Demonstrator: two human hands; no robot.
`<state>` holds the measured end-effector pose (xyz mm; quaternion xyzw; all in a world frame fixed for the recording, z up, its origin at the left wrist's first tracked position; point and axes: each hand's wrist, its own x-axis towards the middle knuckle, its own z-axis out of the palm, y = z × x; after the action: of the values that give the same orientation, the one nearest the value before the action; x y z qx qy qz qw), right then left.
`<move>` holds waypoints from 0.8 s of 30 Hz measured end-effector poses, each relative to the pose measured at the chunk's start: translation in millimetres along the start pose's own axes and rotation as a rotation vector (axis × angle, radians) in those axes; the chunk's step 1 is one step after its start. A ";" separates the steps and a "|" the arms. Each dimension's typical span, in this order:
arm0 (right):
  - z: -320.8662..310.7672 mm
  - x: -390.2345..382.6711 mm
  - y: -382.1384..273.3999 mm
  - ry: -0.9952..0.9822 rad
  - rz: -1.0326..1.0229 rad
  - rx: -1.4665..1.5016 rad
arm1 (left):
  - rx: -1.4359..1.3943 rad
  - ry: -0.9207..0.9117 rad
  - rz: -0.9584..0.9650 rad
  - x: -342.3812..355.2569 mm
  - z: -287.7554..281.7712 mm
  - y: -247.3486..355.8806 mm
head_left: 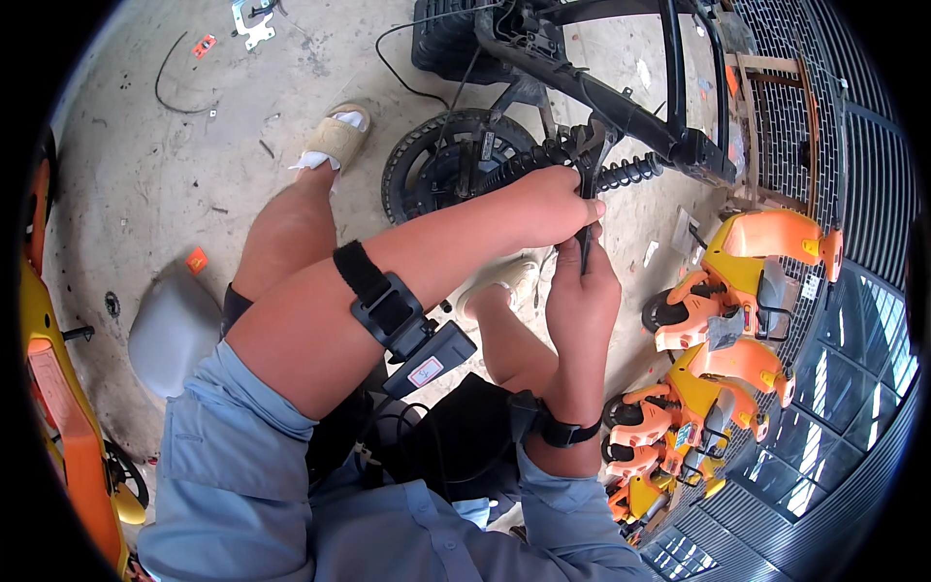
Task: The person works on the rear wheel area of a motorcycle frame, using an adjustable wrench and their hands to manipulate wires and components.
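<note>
A dark wrench (589, 170) stands with its jaw end up beside the motorbike frame. Around its shaft my left hand (555, 206) is closed, the arm reaching across from the left. Lower down, my right hand (584, 291) grips the end of the handle, thumb along it. The jaws lie against or just in front of the coil-spring shock absorber (628, 173); I cannot tell whether they touch a nut. Behind my left forearm is the black wheel (427, 160), partly covered by that arm. The bare black frame (592, 92) runs above both hands.
My sandalled foot (337, 139) is left of the wheel. A grey rounded cover (175, 330) lies on the concrete floor (252, 78), with a loose cable (165, 82) farther off. Several orange-and-yellow scooters (747, 262) line the right side; another orange body (63, 407) is at far left.
</note>
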<state>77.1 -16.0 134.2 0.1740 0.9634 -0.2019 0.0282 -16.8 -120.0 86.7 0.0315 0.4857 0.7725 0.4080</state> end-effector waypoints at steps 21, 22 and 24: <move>-64.5 0.2 -30.9 0.064 -0.099 -0.282 | -0.179 -0.109 0.070 0.3 4.2 8.0; -62.5 -1.0 -28.6 0.084 -0.119 -0.291 | -0.179 -0.115 0.077 1.7 4.3 6.9; -60.1 -3.1 -25.2 0.121 -0.149 -0.305 | -0.189 -0.113 0.081 3.7 5.8 5.2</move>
<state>72.3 -14.7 199.2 0.1077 0.9930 -0.0439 -0.0187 -19.9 -114.3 92.5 0.0560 0.3854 0.8276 0.4044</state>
